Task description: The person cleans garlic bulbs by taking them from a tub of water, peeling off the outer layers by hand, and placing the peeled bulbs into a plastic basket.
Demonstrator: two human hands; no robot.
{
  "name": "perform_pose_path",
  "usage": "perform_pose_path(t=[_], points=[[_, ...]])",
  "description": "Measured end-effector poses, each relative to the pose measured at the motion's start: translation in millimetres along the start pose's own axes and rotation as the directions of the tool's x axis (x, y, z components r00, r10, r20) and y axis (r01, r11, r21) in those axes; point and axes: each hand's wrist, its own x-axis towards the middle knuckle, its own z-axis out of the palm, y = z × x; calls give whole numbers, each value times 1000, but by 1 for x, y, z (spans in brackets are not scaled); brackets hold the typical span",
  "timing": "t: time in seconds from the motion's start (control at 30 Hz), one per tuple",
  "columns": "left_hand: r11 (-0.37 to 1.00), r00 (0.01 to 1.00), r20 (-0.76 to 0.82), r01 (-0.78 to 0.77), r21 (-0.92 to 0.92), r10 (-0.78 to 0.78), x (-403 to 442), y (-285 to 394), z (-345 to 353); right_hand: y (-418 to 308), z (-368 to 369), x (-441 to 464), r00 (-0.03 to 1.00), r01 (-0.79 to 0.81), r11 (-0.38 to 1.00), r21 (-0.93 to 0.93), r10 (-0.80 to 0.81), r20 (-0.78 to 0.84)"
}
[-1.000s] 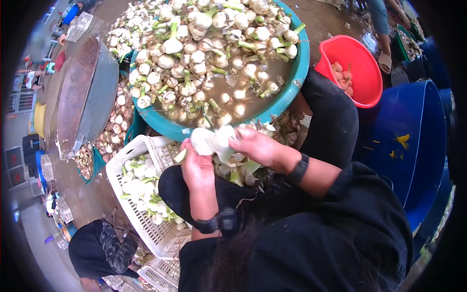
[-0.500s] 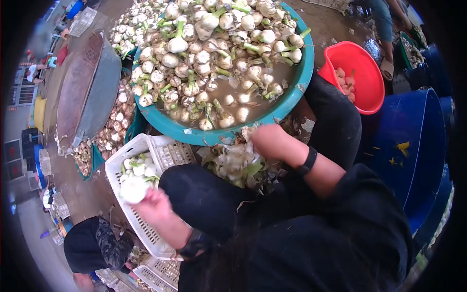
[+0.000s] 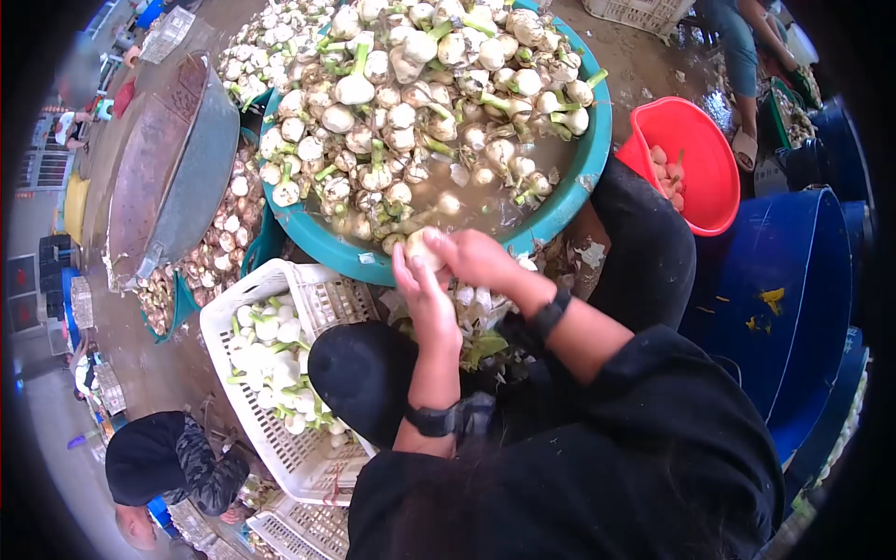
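Observation:
Both hands meet at the near rim of a teal tub [image 3: 359, 264] full of unpeeled garlic bulbs [image 3: 401, 117] in murky water. A garlic bulb [image 3: 426, 250] is held between them. My left hand [image 3: 431, 303] has its fingers closed on the bulb's left side, and my right hand [image 3: 478, 259] grips it from the right. Left of my knee, a white crate [image 3: 245, 394] holds peeled white bulbs [image 3: 280, 364] with green stems. Loose skins [image 3: 485, 347] lie beneath my right forearm.
A red basin [image 3: 695, 168] with several bulbs is right of the tub, above blue barrels [image 3: 765, 289]. A tilted metal trough [image 3: 187, 177] stands at left. One person [image 3: 168, 462] bends at lower left; another person's leg [image 3: 735, 56] shows at upper right.
My left hand reached to the crate with a white bulb, which it let go, and came back to the tub's rim. My right hand moved up from the skins; both hands now hold another bulb.

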Motion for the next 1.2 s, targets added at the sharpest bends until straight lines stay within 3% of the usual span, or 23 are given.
perform_pose_path(t=[0.07,0.13,0.17,0.2,0.23,0.27,0.37,0.5,0.57,0.6,0.63,0.67,0.7,0.8,0.83,0.87,0.93,0.97,1.0,1.03,1.07,1.13,1.2], points=[[845,920,95,-388,368,381,12,-13,-11,-15,5,-31,997,61,996,70,-59,-41],[989,993,-29,-114,90,117,12,12,-12,-17,9,-35,988,140,981,134,-128,-91],[1000,1000,-11,-16,-19,15,12,19,-16,-13,13,-31,829,417,896,-152,-444,-339],[989,996,19,84,-125,-82,14,25,-21,-10,17,-27,519,549,688,-475,-726,-452],[981,991,22,137,-134,-135,17,29,-26,-7,15,-24,455,614,520,-594,-848,-272],[982,991,24,132,-132,-130,19,33,-30,-2,14,-24,451,615,519,-594,-849,-275],[967,967,20,254,-12,-253,15,42,-36,5,19,-29,678,643,523,-560,-729,98],[971,963,125,241,8,-240,17,31,-44,3,17,-32,733,587,468,-661,-653,190],[945,933,207,317,-81,-295,20,26,-47,10,18,-25,841,495,754,-431,-540,21],[945,932,209,317,-82,-295,20,25,-49,13,18,-25,842,494,754,-433,-540,20],[937,913,307,322,-133,-270,20,24,-50,15,16,-25,959,283,959,-18,-282,44],[926,885,401,331,-183,-238,21,25,-52,18,16,-25,983,-37,926,377,-34,181],[926,884,401,332,-181,-239,22,27,-54,16,16,-28,961,-185,717,673,-11,276],[976,832,521,219,4,-189,25,39,-55,9,5,-40,978,-40,823,567,-83,190],[952,806,550,52,303,-219,23,42,-54,20,8,-36,936,346,918,191,-351,-8],[819,781,568,-133,559,-261,20,45,-53,23,10,-35,938,341,920,195,-346,-9],[776,766,593,-210,595,-248,4,52,-44,24,8,-30,967,222,974,33,-216,-137],[660,746,658,-447,604,-98,-5,57,-42,27,5,-25,999,-39,962,272,38,9],[490,684,728,-649,582,41,-10,60,-41,28,5,-24,999,-36,961,273,36,4],[317,587,794,-792,522,160,-6,51,-47,30,8,-24,990,-137,821,554,95,104],[316,587,793,-792,523,160,-1,42,-52,32,11,-22,968,-248,595,765,119,221],[340,525,769,-844,414,365,1,33,-58,30,15,-26,973,-193,532,825,-3,229],[445,597,737,-780,440,317,-1,30,-60,18,17,-37,990,-80,359,930,-81,117]])
